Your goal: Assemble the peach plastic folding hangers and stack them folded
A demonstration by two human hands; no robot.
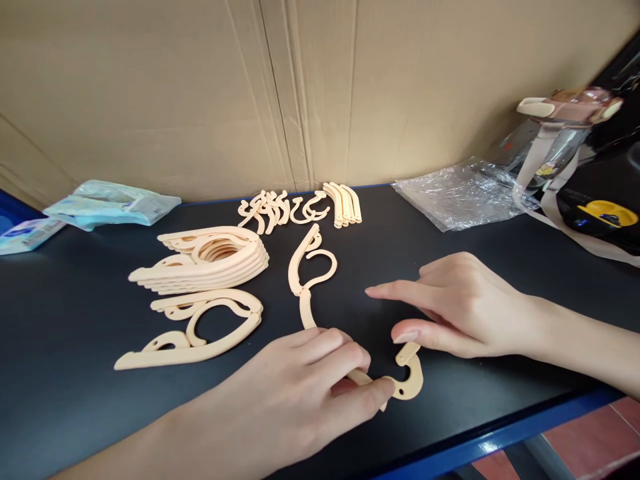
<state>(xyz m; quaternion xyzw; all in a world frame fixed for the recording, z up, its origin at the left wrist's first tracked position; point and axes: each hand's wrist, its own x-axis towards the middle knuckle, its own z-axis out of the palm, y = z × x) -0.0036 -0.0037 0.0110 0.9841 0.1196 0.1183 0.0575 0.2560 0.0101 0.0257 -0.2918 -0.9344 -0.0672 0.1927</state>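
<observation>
A beige plastic folding hanger (306,308) lies spread on the black table, its curved hook at the upper side. Over its near arm is my left hand (320,383), fingers closed around that arm and hiding part of it. Beside the left fingertips, a small C-shaped beige piece (414,383) with a hole lies at the arm's near end; I cannot tell whether they are joined. My right hand (457,307) hovers just right of it, index finger stretched out and thumb apart. The thumb tip meets or overlaps the piece's upper end. The other right fingers are curled.
Folded hangers (200,327) lie at left, several stacked (230,267) behind. Loose hooks (270,208) and straight arms (345,203) line the back edge. Clear plastic (450,197), a strapped bottle (565,133) and a yellow case (610,213) are at right; tissue packs (115,203) at left.
</observation>
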